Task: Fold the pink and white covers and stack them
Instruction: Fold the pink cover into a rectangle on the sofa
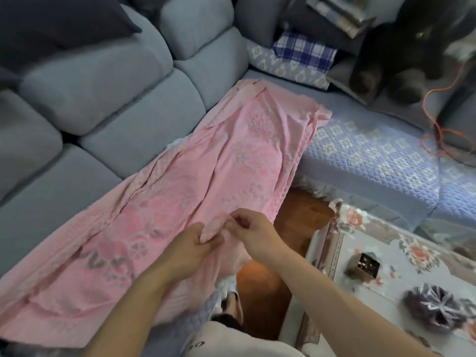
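One pink cover (180,191) in view, lying lengthwise along the seat of the grey-blue sofa (108,99), near edge hanging toward you. A bit of white cloth (176,145) peeks out beside its far-left edge; can't tell if that's the white cover. Both your hands are on the near edge, close together: left hand (192,247) pinches a fold of the pink cover, right hand (253,231) has fingers curled, pinching the same edge just beside it. On the flower-patterned surface (412,253) at right: one small square metal container (363,264), contents too blurred to tell, and one knotted plastic bag (435,306) holding something dark. One orange cable (438,119) on the far seat. No readable writing.
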{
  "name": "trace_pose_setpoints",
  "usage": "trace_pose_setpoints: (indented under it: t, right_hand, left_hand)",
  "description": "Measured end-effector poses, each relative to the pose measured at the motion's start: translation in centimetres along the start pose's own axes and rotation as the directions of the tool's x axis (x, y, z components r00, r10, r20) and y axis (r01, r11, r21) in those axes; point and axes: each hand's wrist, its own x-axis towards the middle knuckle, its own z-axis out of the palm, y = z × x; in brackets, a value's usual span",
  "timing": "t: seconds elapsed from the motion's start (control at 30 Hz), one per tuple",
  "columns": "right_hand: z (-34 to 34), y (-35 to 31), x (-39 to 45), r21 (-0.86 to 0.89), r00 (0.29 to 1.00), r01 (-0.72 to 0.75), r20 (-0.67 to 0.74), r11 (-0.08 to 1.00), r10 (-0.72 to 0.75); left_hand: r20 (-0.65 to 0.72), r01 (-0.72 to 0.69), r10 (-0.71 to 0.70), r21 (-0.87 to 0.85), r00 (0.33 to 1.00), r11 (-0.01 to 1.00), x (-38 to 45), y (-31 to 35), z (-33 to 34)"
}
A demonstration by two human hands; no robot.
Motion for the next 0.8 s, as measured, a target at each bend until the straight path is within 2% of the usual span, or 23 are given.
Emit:
trace_pose_setpoints:
  t: [0.07, 0.13, 0.23, 0.3, 0.4, 0.5, 0.57, 0.67, 0.8]
  right_hand:
    - [-2.5, 0.7, 3.9, 0.05, 0.986, -0.111, -0.121, 0.993, 0.117]
    - [-6.3, 2.8, 6.9, 0.065, 0.932, -0.312, -0.173, 0.948, 0.318]
    - [-13.1, 7.0, 9.7, 0.176, 0.764, -0.56, -0.269, 0.81, 0.587]
    - [-17.3, 8.9, 11.1, 0.285, 0.644, -0.62, -0.346, 0.731, 0.682]
    - [-22.1, 11.4, 13.0, 0.379, 0.48, -0.718, -0.338, 0.584, 0.809]
    - [-25.5, 14.9, 15.7, 0.456, 0.423, -0.73, -0.283, 0.509, 0.861]
    - [-27.8, 17.8, 18.8, 0.484, 0.387, -0.744, -0.25, 0.46, 0.888]
    - [-32.2, 21.6, 26.0, 0.475, 0.403, -0.762, -0.185, 0.44, 0.896]
    - [-39.0, 27.0, 38.4, 0.309, 0.419, -0.843, -0.133, 0.439, 0.898]
  left_hand:
    - [-0.118, -0.026, 0.02, -0.052, 0.993, 0.998, 5.2, 1.4, -0.5]
    - [-0.162, -0.031, 0.001, -0.18, 0.987, 0.983, 9.7, 4.1, -0.7]
    - [-0.144, -0.054, 0.023, -0.215, 0.989, 0.975, 15.2, 8.6, -1.0]
    - [-0.076, -0.096, 0.083, -0.186, 0.994, 0.978, 18.7, 10.9, -1.3]
    - [0.064, -0.149, 0.161, -0.165, 0.985, 0.975, 23.2, 14.2, -1.0]
    - [0.151, -0.127, 0.163, -0.228, 0.975, 0.965, 27.7, 17.0, 0.0]
    - [0.177, -0.101, 0.138, -0.201, 0.975, 0.974, 32.2, 17.8, 1.6]
    - [0.199, -0.004, 0.018, -0.069, 0.98, 0.998, 40.3, 17.2, 4.4]
    - [0.131, 0.226, -0.239, 0.106, 0.962, 0.968, 49.1, 14.0, 9.6]
